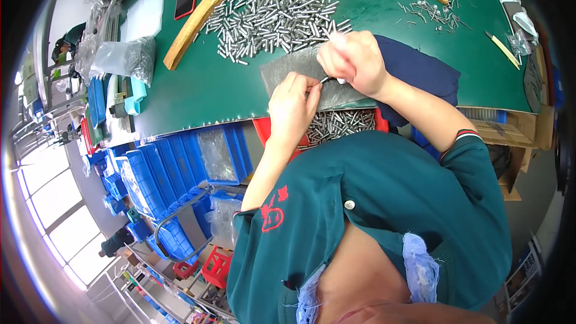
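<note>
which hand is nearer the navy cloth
Right. The right hand is just left of the navy cloth, its forearm crossing over it; the left hand is farther left, apart from it.

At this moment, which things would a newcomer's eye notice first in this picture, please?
Probably the large heap of small metal parts on the green table, just beyond the hands. Next come the left hand and right hand, close together over a grey sheet, the left pinching a small piece. At the table's near edge, a red bin holds more metal parts.
</note>
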A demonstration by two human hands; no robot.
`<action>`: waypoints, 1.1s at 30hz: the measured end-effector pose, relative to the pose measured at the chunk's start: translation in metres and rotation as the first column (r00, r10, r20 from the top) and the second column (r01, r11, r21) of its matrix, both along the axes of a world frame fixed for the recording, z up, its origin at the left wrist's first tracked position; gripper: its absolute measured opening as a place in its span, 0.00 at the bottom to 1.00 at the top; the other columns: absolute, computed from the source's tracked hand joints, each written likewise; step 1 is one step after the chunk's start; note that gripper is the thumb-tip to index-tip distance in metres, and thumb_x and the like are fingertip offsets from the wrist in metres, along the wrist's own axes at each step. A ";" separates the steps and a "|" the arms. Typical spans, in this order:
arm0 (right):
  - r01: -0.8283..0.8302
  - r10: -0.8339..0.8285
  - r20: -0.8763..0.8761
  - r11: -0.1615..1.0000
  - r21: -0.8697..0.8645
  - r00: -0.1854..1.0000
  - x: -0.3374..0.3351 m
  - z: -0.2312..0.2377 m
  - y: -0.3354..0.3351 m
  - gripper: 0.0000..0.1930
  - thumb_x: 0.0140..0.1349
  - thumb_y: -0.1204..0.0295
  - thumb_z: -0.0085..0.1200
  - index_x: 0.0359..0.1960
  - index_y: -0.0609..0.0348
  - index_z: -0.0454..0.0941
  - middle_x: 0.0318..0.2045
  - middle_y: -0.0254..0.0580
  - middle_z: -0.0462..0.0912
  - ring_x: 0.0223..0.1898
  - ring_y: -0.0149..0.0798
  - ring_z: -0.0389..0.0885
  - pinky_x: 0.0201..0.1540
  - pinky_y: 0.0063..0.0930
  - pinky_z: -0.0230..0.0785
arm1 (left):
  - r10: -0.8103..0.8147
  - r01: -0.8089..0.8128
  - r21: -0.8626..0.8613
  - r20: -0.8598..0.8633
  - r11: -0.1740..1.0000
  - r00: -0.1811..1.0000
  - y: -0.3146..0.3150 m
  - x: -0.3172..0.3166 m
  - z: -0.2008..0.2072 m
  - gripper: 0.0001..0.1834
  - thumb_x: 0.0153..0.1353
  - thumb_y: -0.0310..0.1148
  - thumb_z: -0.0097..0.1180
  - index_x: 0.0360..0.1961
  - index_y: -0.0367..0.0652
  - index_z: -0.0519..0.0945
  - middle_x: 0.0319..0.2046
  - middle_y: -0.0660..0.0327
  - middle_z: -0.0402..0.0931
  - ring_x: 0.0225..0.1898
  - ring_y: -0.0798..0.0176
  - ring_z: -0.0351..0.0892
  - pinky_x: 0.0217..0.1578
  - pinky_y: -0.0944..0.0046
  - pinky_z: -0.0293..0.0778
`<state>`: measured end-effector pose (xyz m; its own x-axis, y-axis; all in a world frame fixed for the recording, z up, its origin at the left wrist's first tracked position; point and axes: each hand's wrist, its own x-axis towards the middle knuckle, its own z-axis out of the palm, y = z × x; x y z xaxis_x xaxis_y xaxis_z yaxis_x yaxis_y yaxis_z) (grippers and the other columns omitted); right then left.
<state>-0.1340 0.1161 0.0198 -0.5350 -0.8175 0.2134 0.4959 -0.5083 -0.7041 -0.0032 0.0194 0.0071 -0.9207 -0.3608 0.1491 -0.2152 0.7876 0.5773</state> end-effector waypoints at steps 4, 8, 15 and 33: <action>0.078 -0.031 -0.372 0.991 0.110 0.928 0.009 0.007 -0.003 0.25 0.63 0.69 0.35 0.05 0.58 0.58 0.05 0.32 0.59 0.09 0.27 0.55 0.16 0.23 0.47 | -0.029 0.029 -0.074 0.008 0.997 1.000 -0.002 -0.002 0.003 0.05 0.47 0.29 0.57 0.23 0.43 0.73 0.22 0.62 0.69 0.26 0.59 0.72 0.29 0.62 0.67; 0.129 -0.136 0.049 0.983 0.129 0.990 -0.005 0.005 -0.004 0.25 0.64 0.66 0.33 0.06 0.53 0.52 0.05 0.31 0.55 0.08 0.26 0.50 0.13 0.21 0.44 | -0.127 0.130 -0.037 0.076 0.991 0.989 -0.001 0.000 0.011 0.05 0.48 0.30 0.57 0.23 0.44 0.74 0.23 0.61 0.70 0.28 0.58 0.72 0.31 0.61 0.67; 0.191 -0.192 0.050 0.981 0.036 0.980 -0.014 0.005 -0.003 0.25 0.64 0.65 0.32 0.06 0.52 0.52 0.05 0.31 0.54 0.08 0.26 0.49 0.12 0.20 0.45 | -0.112 0.110 -0.072 -0.021 0.991 0.993 -0.013 -0.028 0.023 0.05 0.50 0.34 0.55 0.29 0.47 0.78 0.26 0.62 0.71 0.30 0.58 0.73 0.32 0.61 0.68; 0.084 -0.084 0.076 0.996 -0.003 0.994 -0.011 0.005 -0.002 0.24 0.64 0.65 0.34 0.07 0.53 0.54 0.06 0.29 0.56 0.09 0.24 0.50 0.13 0.19 0.46 | -0.008 0.007 0.045 0.017 0.999 1.000 0.001 -0.012 0.003 0.05 0.48 0.28 0.58 0.24 0.42 0.73 0.23 0.61 0.70 0.26 0.61 0.73 0.28 0.64 0.69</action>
<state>-0.1451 0.1146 0.0245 -0.6166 -0.7677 0.1744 0.5029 -0.5545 -0.6630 -0.0152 0.0202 0.0097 -0.9257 -0.3598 0.1169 -0.2195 0.7623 0.6088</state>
